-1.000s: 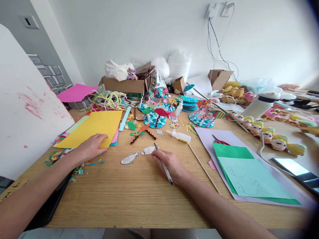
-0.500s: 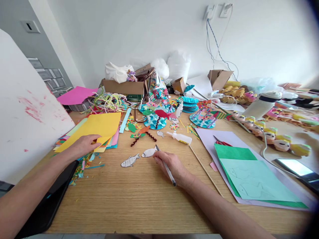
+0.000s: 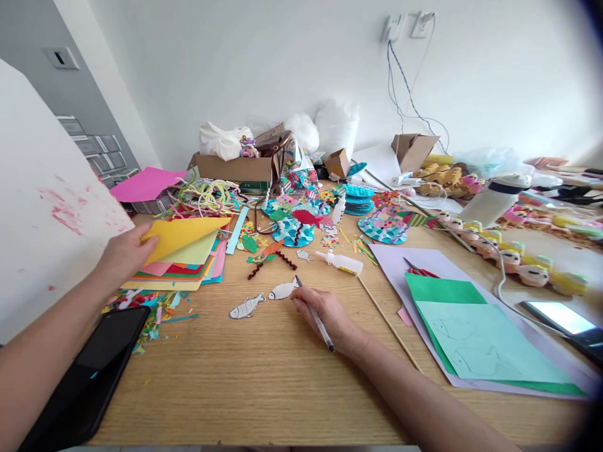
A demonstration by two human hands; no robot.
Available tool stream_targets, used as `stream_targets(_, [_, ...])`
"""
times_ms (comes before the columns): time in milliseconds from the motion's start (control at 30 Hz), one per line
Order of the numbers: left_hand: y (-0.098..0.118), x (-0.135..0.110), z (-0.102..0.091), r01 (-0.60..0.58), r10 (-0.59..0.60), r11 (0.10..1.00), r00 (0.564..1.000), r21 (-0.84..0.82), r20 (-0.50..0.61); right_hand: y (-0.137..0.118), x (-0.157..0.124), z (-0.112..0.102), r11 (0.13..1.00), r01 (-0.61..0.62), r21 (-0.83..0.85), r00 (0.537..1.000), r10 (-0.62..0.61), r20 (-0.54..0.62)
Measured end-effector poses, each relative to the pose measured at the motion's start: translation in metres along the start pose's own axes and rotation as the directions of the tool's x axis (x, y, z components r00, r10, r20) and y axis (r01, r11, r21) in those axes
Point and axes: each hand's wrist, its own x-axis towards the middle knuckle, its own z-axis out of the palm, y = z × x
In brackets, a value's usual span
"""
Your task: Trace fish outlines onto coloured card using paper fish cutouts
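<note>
My left hand (image 3: 123, 253) pinches the near-left corner of a yellow paper sheet (image 3: 181, 238) and lifts it off a stack of coloured paper (image 3: 179, 271), so the sheet curls up. My right hand (image 3: 325, 314) rests on the wooden table (image 3: 264, 370) and grips a pen (image 3: 315, 313), its tip beside a white paper fish cutout (image 3: 282, 290). A second paper fish (image 3: 245, 306) lies just left of the first.
A black phone (image 3: 89, 370) lies at the near left, by paper scraps. A glue bottle (image 3: 340, 261), a thin wooden stick (image 3: 387, 321), green paper sheets (image 3: 475, 333), blue decorated discs, cardboard boxes and small dolls crowd the back and right. A white board (image 3: 42, 207) leans at left.
My left hand has drawn back to the left and peeled the yellow sheet up from the stack, baring the coloured sheets beneath. My right hand with the pen has barely moved.
</note>
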Motion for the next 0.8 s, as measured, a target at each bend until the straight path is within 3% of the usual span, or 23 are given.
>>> stream_targets(167, [-0.003,0.004,-0.020,0.046,-0.043,0.999,0.987,0.017,-0.152,0.000,0.000,0.000,1.000,-0.008,-0.001,1.000,0.008,-0.005])
stream_targets(367, [0.000,0.006,-0.024,0.053,-0.043,0.998,0.978,0.040,-0.205,0.002,0.000,0.001,1.000,-0.004,0.009,1.000,0.004,-0.008])
stream_targets(600, [0.003,0.006,-0.022,-0.011,0.024,0.997,0.986,0.081,-0.163,0.004,0.000,0.003,1.000,0.000,0.000,1.000,0.000,-0.014])
stream_targets(800, [0.007,0.010,-0.002,-0.133,0.139,0.989,0.985,0.071,-0.099,0.004,0.000,0.003,1.000,0.009,-0.011,1.000,-0.009,-0.005])
